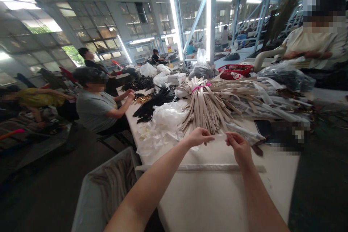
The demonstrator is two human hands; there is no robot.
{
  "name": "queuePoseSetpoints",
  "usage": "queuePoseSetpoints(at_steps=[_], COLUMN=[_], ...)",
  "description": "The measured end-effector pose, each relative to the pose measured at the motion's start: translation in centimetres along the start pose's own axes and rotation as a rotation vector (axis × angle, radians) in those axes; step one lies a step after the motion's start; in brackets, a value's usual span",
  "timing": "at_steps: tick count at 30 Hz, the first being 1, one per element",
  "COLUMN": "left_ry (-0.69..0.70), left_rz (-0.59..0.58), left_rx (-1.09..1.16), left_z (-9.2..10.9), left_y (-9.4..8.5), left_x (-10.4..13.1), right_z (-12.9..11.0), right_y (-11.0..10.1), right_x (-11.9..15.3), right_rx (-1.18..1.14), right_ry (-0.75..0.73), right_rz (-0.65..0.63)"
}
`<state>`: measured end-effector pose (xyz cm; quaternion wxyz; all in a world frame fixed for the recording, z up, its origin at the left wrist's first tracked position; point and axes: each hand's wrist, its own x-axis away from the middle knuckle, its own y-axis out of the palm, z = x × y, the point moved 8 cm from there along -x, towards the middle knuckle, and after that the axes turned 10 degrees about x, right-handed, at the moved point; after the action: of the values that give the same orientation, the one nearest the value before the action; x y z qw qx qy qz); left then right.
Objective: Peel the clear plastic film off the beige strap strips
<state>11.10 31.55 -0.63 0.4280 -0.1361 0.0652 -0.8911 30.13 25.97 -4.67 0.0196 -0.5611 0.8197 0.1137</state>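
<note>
Between our two hands, just above the surface and in front of the tied bundle, we have a thin pale strip (220,138); it is too faint for us to tell what it is made of. Our left hand (201,137) is closed to a pinch at one end, and our right hand (239,147) pinches the other, thumb against finger — the step in hand looks like holding the piece stretched out. Anything so flimsy, we judge, calls for light fingertips and an even pull. Below our hands a long pale strap (206,167) lies across the white surface (201,201). Beyond stand the beige straps (206,110), gathered by a pink band (201,86), with crumpled white plastic (168,117) on their left and black straps (153,105) past that. A phone (263,131) lies to the right, a red basket (235,72) farther back. Beside the surface, on our left, a bin (88,177) holds more straps. Around us is a big workroom — a seated person in grey (94,99), another person at the right (317,49), tall windows (95,25) and bright tube lights (208,18).
</note>
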Motion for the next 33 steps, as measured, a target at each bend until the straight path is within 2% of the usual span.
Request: queuePoseSetpoints(at_steps=[5,8,12,17,22,26,29,31,33], left_ry=[-0.003,0.012,0.007,-0.084,-0.168,-0.214,-0.236,-0.270,-0.282], left_rz=[-0.037,-0.060,-0.017,0.010,0.056,0.148,0.255,0.288,0.280], left_rx=[-0.183,-0.247,-0.356,-0.384,-0.429,-0.451,-0.452,-0.479,-0.529], left_z=[0.9,1.6,2.2,2.3,2.3,0.7,-1.2,-2.6,-3.5], left_y=[-2.3,-3.4,-5.7,-9.5,-14.4,-19.3,-22.4,-23.1,-22.2], left_x=[1.4,2.4,3.9,6.6,11.0,15.7,19.5,21.4,22.4], right_z=[-0.3,-0.3,-0.1,0.3,1.2,2.4,2.8,2.0,-0.3], right_y=[-2.2,-2.8,-3.6,-4.5,-5.5,-5.9,-5.4,-3.3,0.6], right_x=[-0.3,-0.2,-0.2,-0.4,-0.6,-1.1,-1.4,-1.0,0.3], right_rx=[-0.005,0.016,0.014,0.006,-0.014,0.004,0.081,0.194,0.330], right_ry=[-0.054,-0.078,-0.079,-0.084,-0.079,-0.029,0.022,0.015,-0.084], right_rz=[0.209,0.285,0.380,0.434,0.510,0.487,0.403,0.271,0.102])
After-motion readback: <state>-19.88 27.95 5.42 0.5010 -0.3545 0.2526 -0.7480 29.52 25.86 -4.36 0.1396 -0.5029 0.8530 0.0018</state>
